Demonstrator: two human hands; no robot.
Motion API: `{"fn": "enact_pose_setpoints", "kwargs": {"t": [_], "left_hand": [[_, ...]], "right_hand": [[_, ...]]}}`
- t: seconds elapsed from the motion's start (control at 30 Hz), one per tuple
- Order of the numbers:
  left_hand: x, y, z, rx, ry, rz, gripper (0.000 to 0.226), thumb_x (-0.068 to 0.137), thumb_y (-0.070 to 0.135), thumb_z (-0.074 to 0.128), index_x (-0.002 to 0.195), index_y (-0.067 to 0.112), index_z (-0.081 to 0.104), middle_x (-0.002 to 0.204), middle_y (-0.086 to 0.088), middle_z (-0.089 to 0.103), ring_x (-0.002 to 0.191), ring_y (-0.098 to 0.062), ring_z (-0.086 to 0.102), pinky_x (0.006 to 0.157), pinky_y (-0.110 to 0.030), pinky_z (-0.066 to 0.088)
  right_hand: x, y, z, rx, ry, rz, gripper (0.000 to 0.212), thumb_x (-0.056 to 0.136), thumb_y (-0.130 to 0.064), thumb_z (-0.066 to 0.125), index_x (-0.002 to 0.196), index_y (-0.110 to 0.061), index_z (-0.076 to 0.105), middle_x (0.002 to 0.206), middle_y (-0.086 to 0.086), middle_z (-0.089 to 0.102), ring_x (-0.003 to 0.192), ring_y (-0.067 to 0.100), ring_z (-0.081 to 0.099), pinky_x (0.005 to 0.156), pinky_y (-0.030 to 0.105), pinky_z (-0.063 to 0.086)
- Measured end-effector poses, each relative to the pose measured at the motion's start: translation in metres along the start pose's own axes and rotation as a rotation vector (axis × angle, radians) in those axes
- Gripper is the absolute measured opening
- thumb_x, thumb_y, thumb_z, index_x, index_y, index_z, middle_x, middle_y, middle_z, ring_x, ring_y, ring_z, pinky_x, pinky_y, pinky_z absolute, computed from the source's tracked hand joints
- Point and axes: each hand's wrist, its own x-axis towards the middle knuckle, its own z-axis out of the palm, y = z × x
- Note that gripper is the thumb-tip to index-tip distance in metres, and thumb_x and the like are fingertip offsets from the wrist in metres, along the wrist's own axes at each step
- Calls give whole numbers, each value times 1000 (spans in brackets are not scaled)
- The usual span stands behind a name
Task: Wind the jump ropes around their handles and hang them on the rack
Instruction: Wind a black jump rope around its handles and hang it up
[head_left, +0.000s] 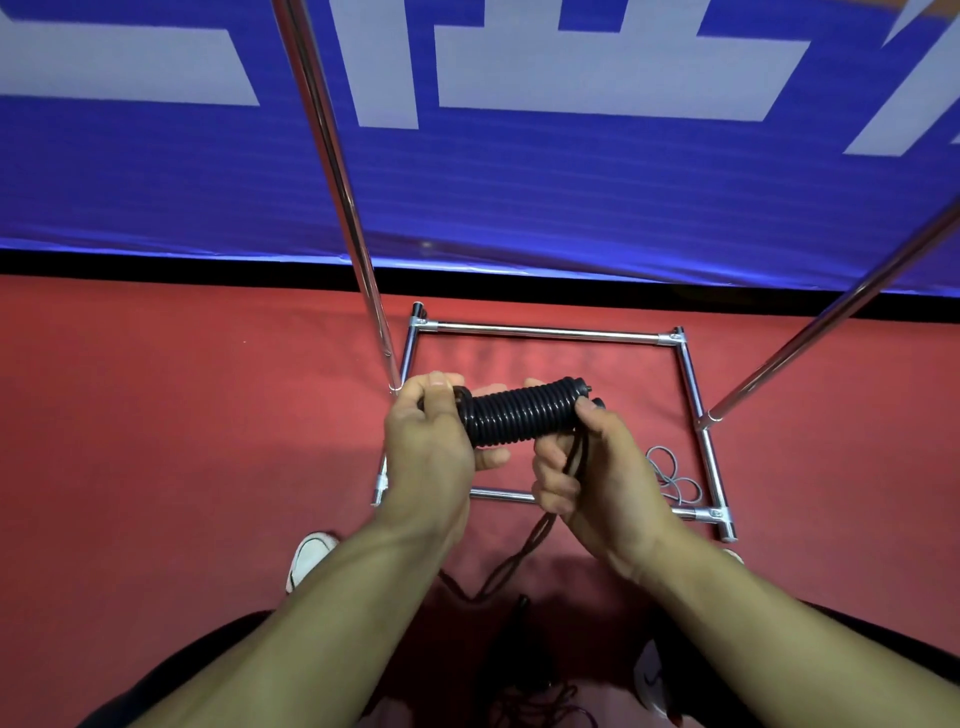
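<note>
Bare forearms reach over red floor: left hand grips one end of the coiled black jump rope, right hand pinches its loose strand, above the chrome rack base.

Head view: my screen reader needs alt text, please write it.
Two hands hold a black jump rope wound in coils around its handles: left hand grips one end, right hand pinches the loose rope trailing to the red floor, above a chrome rack base.

Rack poles flanking — open between
</note>
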Motion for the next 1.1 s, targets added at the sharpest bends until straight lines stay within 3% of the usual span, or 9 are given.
{"fn": "enact_pose_setpoints", "kwargs": {"t": [0.07,0.2,0.3,0.37,0.4,0.47,0.8,0.97,1.1], "left_hand": [[0,-1,2,-64,12,-53,22,107,22,35,98,11,52,83,-9,73,50,-13,62,39,-21,46],[-5,-4,5,-154,-6,-182,18,107,20,38,100,8,49,58,5,65,43,-6,56,38,-19,45],[-7,-4,9,-134,1,-170,19,107,21,39,97,9,50,66,0,60,43,-7,55,39,-20,46],[-6,-2,8,-64,3,-64,22,107,22,38,93,11,52,72,-3,66,45,-10,59,40,-22,48],[-5,-1,7,-8,-9,7,23,107,22,38,92,12,53,75,-4,70,49,-12,62,40,-23,49],[-5,2,5,100,-52,119,24,106,20,38,90,13,55,77,-4,74,56,-15,67,41,-26,51],[3,6,-8,213,-162,90,27,105,15,38,86,12,57,67,2,60,49,-3,55,40,-24,46],[6,6,-9,119,-52,48,25,106,19,38,89,16,57,74,-8,71,46,-12,58,37,-22,44],[16,16,-18,126,-149,2,25,106,16,35,89,16,53,66,-9,73,36,-17,54,32,-20,38]], "right_hand": [[-1,-1,-1,-29,36,6,26,92,-41,45,99,-18,54,60,-3,31,48,10,12,42,20,14],[-3,-5,-1,-26,80,-7,37,97,-34,43,128,-24,59,61,-1,26,52,12,11,44,20,12],[-2,-5,-3,-111,109,-52,42,90,-41,47,126,-25,61,60,-3,27,48,10,16,43,19,19],[-2,-3,-2,-151,114,-61,42,87,-47,46,109,-18,67,59,-2,28,46,10,17,41,18,21],[-3,-3,-1,-163,110,-54,44,86,-50,45,88,-12,67,57,0,26,45,10,16,41,18,20],[-6,-2,1,-173,108,-26,52,85,-54,43,55,-11,44,52,2,22,42,12,14,42,20,15],[-13,-1,0,-304,16,-17,58,89,-57,38,48,-15,37,48,1,23,43,12,20,44,20,19],[-12,13,-13,-755,31,-134,50,86,-64,38,56,-24,42,52,-9,33,49,13,30,50,30,25],[-9,12,-34,-1414,-105,-457,20,97,-27,41,83,-23,55,75,-13,53,68,3,47,63,29,37]]}}
